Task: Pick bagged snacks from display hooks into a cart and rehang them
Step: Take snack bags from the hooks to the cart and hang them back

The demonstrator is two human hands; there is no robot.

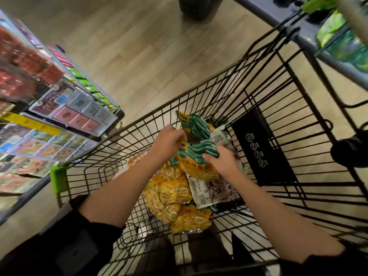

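Two hands (169,139) around snack bags (197,150)

One wire cart (219,92). Two hands in it: left hand (169,141), right hand (225,162). Snack bags (171,194) heaped near its left edge; exact number unclear.

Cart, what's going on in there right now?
A person is reaching both hands into a black wire cart that holds a pile of snack bags. The left hand and right hand each grip the green-and-yellow bags on top of the pile. More yellow bags and a white bag lie beneath. A display rack of hanging snacks stands to the left.
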